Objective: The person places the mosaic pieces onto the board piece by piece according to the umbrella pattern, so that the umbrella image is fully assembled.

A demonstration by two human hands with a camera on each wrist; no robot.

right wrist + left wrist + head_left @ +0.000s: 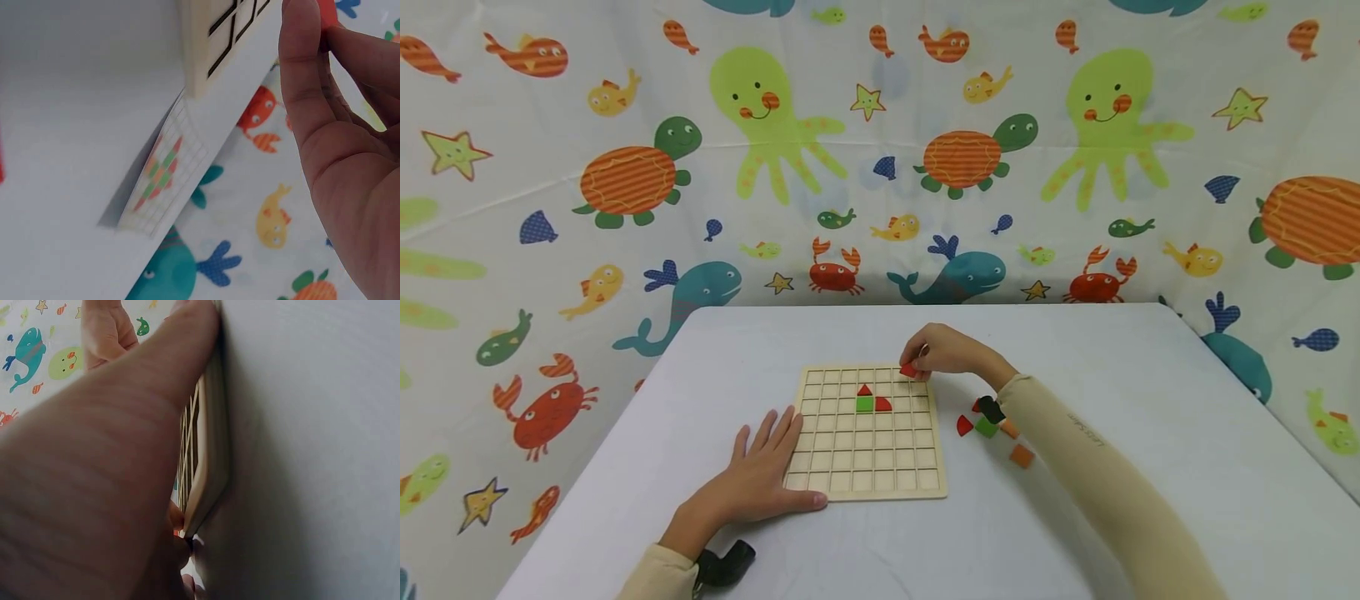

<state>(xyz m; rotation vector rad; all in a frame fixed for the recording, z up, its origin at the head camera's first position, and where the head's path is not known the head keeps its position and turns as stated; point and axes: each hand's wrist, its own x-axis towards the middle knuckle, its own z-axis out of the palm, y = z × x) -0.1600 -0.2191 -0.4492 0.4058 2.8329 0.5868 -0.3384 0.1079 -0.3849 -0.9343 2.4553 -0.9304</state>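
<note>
My right hand (951, 348) pinches a small red piece (908, 369) between thumb and fingertips, close over the far right corner of a wooden grid board (862, 460). That red piece (327, 14) shows at the fingertips in the right wrist view too, its shape mostly covered. My left hand (758, 477) lies with fingers spread at the board's left edge, its thumb along the near left corner. On the grid sit a green square (865, 404), a red triangle (865, 390) just beyond it and a red quarter-circle (883, 404) to its right.
Right of the board lie loose pieces: a red quarter-circle (965, 426), a green square (986, 427) and an orange square (1022, 456); the right wrist strap partly covers others. In the right wrist view, a card with a coloured grid pattern (164, 172) lies near the table edge.
</note>
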